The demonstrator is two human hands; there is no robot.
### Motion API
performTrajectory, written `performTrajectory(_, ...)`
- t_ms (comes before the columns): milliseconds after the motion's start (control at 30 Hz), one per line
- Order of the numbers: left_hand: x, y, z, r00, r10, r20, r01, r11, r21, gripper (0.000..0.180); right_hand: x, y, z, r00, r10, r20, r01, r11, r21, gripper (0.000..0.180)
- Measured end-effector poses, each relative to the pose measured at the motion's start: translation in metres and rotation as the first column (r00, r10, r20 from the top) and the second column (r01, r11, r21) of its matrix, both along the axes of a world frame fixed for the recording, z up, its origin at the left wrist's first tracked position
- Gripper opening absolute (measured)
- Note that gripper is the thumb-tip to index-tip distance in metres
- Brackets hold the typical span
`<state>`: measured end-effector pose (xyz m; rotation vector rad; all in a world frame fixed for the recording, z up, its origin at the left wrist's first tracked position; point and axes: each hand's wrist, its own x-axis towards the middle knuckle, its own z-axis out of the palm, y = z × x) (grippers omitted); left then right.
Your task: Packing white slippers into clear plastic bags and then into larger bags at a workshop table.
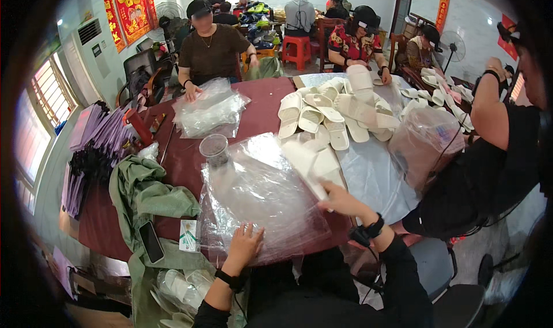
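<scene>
With left hand [244, 248] loosely spread on the near edge of clear bags [253, 192], right hand [340, 201] closed around a blurred white slipper [315, 178] at their right, best to press lightly, grip firmly.

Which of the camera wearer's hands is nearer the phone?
Left. The left hand is on the clear bags, right of the phone. The right hand is farther right, by a white slipper.
</scene>
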<state>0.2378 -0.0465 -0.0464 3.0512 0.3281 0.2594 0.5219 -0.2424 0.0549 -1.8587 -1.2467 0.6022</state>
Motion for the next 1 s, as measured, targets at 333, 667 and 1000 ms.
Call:
performTrajectory(333, -0.004, -0.020, -0.008, 0.996, 0.089, 0.019, -0.088, 0.995, -0.042, 0.073, -0.056, 0.026, -0.039, 0.758, 0.306, 0.576, 0.090, 0.826, -0.557, 0.076)
performTrajectory(667, -0.002, -0.023, -0.019, 0.994, 0.093, 0.056, -0.088, 0.993, -0.075, 0.069, 0.003, 0.059, -0.090, 0.877, 0.310, 0.368, -0.172, 0.916, -0.363, 0.052)
performTrajectory(1000, 0.000, -0.022, -0.021, 0.991, 0.109, 0.083, -0.104, 0.993, -0.060, 0.072, 0.010, 0.076, -0.119, 0.963, -0.099, 0.252, 0.107, 0.994, -0.017, 0.044)
